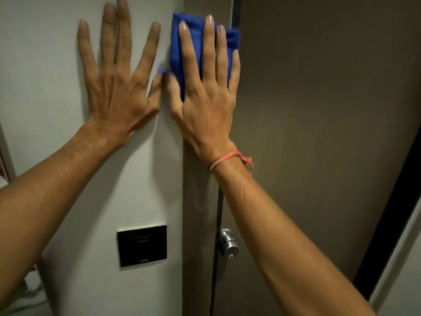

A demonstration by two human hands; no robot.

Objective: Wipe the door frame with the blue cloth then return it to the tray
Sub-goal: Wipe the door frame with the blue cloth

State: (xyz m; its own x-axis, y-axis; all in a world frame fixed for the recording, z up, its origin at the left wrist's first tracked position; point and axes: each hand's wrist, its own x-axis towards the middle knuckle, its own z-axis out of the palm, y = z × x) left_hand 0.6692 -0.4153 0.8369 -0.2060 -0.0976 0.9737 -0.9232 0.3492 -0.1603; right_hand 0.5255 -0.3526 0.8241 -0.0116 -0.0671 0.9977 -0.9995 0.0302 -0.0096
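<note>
My right hand (205, 87) lies flat on the folded blue cloth (176, 42) and presses it against the brown door frame (197, 213). The cloth's edges show above and to both sides of my fingers. A red string sits around that wrist. My left hand (116, 80) is spread flat on the pale wall just left of the frame, holding nothing, its thumb almost touching my right thumb. No tray is in view.
The brown door (319, 110) fills the right side, with a silver round knob (229, 244) low beside the frame. A black square wall panel (142, 245) sits on the pale wall (45, 76) below my left arm. A dark gap (387, 213) runs down the far right.
</note>
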